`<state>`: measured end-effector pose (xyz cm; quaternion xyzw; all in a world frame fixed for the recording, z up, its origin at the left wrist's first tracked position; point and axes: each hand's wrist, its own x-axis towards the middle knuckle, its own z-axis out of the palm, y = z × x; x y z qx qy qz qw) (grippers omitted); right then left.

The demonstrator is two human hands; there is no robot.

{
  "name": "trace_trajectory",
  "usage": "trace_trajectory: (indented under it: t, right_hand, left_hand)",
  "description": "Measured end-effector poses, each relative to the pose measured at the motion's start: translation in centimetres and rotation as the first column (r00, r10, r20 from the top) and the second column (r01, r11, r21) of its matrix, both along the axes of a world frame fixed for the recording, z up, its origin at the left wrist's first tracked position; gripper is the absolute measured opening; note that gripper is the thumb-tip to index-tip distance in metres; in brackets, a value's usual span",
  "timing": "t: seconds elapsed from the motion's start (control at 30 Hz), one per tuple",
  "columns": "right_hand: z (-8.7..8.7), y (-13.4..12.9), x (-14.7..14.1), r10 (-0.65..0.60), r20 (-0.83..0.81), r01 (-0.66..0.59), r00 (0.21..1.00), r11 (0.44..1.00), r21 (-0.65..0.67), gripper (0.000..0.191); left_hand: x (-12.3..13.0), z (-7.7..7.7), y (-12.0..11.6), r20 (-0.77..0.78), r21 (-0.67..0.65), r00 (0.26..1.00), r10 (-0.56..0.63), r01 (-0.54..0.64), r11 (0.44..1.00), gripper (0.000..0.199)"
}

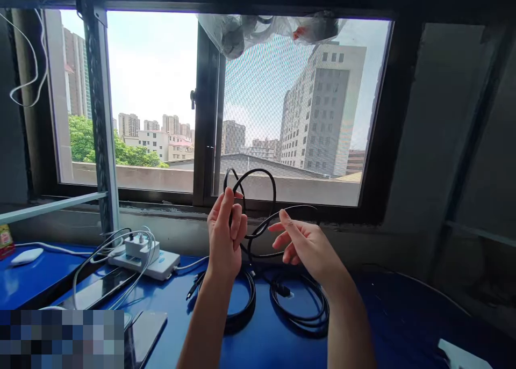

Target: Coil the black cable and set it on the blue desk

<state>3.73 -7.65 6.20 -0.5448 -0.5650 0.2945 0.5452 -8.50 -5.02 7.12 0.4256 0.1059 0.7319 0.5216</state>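
I have the left fingers (pixel 236 221) pinched on the black cable (pixel 275 193), its loops standing above them, strands running rightward toward the loosely curled right fingers (pixel 281 241); whether those grip it, I cannot tell.

On your right, a bare stretch of the blue tabletop (pixel 387 326) left room to pass beside your right hand (pixel 308 243), short of a white object (pixel 463 355) at the near corner. Below, the left coil of black cable (pixel 250 307) and the right coil (pixel 310 325) blocked your way down, with a narrow gap between them. Loops of raised black cable (pixel 274 192) crossed the space between your hands. Leftward, the white power strip (pixel 165 264) and upright metal post (pixel 102 100) obstructed you.
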Motion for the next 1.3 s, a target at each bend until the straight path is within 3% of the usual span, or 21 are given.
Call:
trace_trajectory:
  t: [0.1, 0.17, 0.37, 0.47, 0.57, 0.8, 0.93, 1.13, 1.3]
  right_hand:
    - [0.1, 0.5, 0.0, -0.107, -0.079, 0.117, 0.991, 0.985, 0.125, 0.055]
    - [0.1, 0.8, -0.1, -0.08, -0.138, 0.109, 0.987, 0.97, 0.215, 0.059]
    - [0.7, -0.3, -0.8, 0.161, -0.303, 0.025, 0.939, 0.848, 0.529, 0.047]
    - [1.4, -1.6, -0.7, 0.376, -0.376, -0.096, 0.847, 0.804, 0.587, 0.046]
    - [2.0, -2.9, 0.1, 0.459, -0.418, -0.15, 0.784, 0.794, 0.59, 0.045]
    - [1.9, -4.6, 3.6, 0.312, -0.487, -0.078, 0.816, 0.894, 0.442, 0.031]
    - [1.8, -5.1, 4.2, 0.166, -0.514, 0.032, 0.842, 0.935, 0.354, 0.031]
    - [2.0, -5.0, 3.0, 0.014, -0.541, 0.2, 0.841, 0.921, 0.335, 0.033]
    - [2.2, -4.7, 2.4, -0.036, -0.626, 0.317, 0.779, 0.884, 0.344, 0.034]
  left_hand:
    - [0.0, 0.0, -0.1, -0.007, 0.026, 1.0, -0.029, 0.029, 0.999, 0.037]
    - [0.0, 0.0, -0.1, 0.011, 0.026, 0.999, -0.033, 0.032, 0.999, 0.038]
    - [0.1, 0.2, 0.2, 0.102, -0.015, 0.995, -0.012, 0.014, 1.0, 0.044]
    - [0.1, 0.1, 0.5, 0.11, -0.002, 0.994, 0.016, -0.016, 1.0, 0.048]
    - [-0.2, -0.1, 0.9, 0.114, 0.032, 0.99, 0.086, -0.09, 0.995, 0.049]
    - [-2.5, -0.3, 2.0, 0.197, 0.067, 0.92, 0.338, -0.357, 0.932, 0.038]
    - [-3.7, -0.1, 2.2, 0.168, 0.005, 0.903, 0.396, -0.402, 0.915, 0.033]
    - [-3.9, 0.1, 2.0, 0.048, -0.118, 0.932, 0.359, -0.352, 0.929, 0.036]
    - [-4.6, -0.5, 2.4, -0.114, -0.03, 0.92, 0.376, -0.381, 0.924, 0.047]
